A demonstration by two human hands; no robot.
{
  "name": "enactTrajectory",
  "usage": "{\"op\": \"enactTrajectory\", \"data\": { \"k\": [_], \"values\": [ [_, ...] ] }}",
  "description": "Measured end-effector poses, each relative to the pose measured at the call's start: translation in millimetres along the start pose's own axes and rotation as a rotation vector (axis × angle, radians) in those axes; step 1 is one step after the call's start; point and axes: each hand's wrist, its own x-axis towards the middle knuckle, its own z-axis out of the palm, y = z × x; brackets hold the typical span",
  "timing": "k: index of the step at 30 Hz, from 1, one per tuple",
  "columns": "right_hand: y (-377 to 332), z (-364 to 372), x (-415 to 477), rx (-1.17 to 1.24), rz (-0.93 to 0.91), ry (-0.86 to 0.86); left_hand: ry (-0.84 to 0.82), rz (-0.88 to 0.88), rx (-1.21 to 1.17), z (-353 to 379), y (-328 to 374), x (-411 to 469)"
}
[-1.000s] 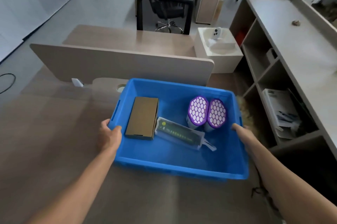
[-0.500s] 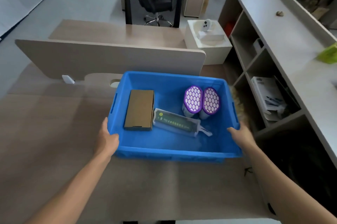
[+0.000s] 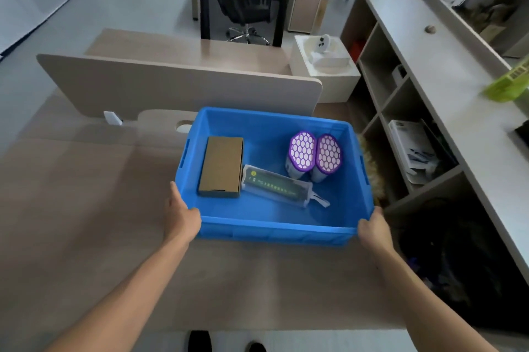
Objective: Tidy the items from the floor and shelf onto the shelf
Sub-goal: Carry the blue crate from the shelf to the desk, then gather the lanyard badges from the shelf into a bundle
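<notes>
On the desk (image 3: pixel 86 208), my left hand (image 3: pixel 181 215) and right hand (image 3: pixel 372 228) have slid back along the bin (image 3: pixel 274 233), each now gripping a near corner.

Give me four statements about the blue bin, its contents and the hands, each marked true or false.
1. The left hand and right hand grip the bin at its near corners. True.
2. The box lies in the left part of the bin. True.
3. The box is the only thing in the bin. False: two purple-topped pieces and a bagged device are also in it.
4. The bin is inside the shelf. False: it is over the desk, with the shelf to its right.
</notes>
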Motion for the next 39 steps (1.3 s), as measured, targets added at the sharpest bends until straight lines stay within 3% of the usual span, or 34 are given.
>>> {"op": "enactTrajectory", "data": {
  "k": [17, 24, 27, 33, 39],
  "values": [
    [10, -9, -8, 0.106, -0.119, -0.072, -0.005, -0.004, -0.128, -4, -7, -12],
    [46, 37, -54, 0.088, 0.044, -0.057, 0.003, -0.107, -0.253, -22, -83, -74],
    [55, 83, -104, -0.003, -0.062, -0.242, -0.031, -0.208, -0.319, -38, -143, -111],
    [35, 197, -207, -0.408, -0.394, -0.883, 0.071, -0.566, -0.469, -88, -301, -200],
    [2, 304, -360, -0.794, -0.899, -1.106, 0.302, -0.94, -0.679, -139, -425, -308]
  ]
}}
